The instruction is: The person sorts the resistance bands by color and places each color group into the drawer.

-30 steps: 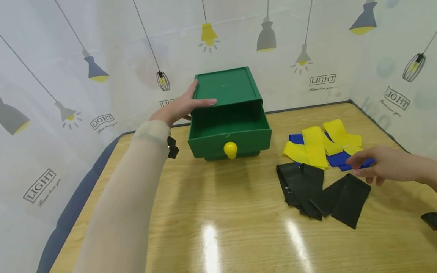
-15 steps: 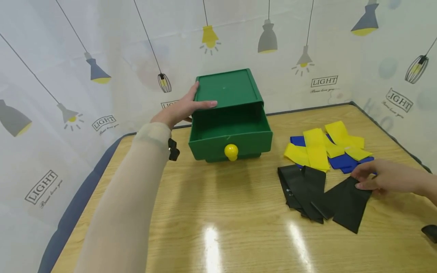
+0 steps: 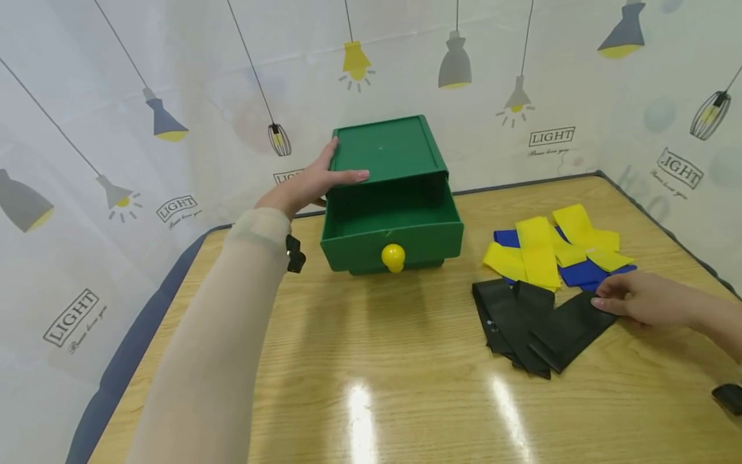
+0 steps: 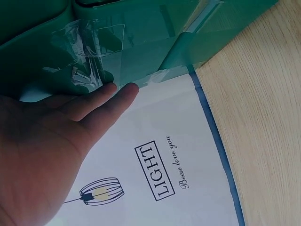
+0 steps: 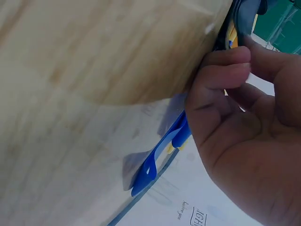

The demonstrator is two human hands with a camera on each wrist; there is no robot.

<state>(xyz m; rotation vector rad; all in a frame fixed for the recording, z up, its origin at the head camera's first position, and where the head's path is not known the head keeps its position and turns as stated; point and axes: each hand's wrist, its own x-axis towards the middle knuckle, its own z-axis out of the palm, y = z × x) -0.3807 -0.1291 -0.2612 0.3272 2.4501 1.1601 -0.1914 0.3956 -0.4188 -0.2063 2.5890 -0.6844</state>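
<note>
A green box (image 3: 385, 149) stands on the table with its drawer (image 3: 348, 247) pulled out. A round yellow knob (image 3: 393, 256) sits on the drawer front. My left hand (image 3: 304, 183) rests on the box's upper left corner, thumb along the top; in the left wrist view straight fingers (image 4: 110, 101) touch its taped side. On the right, my right hand (image 3: 652, 298) pinches the upper corner of a flat folded black band (image 3: 580, 328) between thumb and fingers. A second black band (image 3: 522, 316) lies beside it, partly overlapped.
Several flat yellow bands (image 3: 536, 248) and blue bands (image 3: 580, 275) lie in a loose pile behind the black ones. The wooden table (image 3: 429, 386) ends at the back against a printed curtain (image 3: 214, 77).
My right hand has come down onto the near black band and now pinches it. That band has swung left toward the other black one. My left hand stays on the box.
</note>
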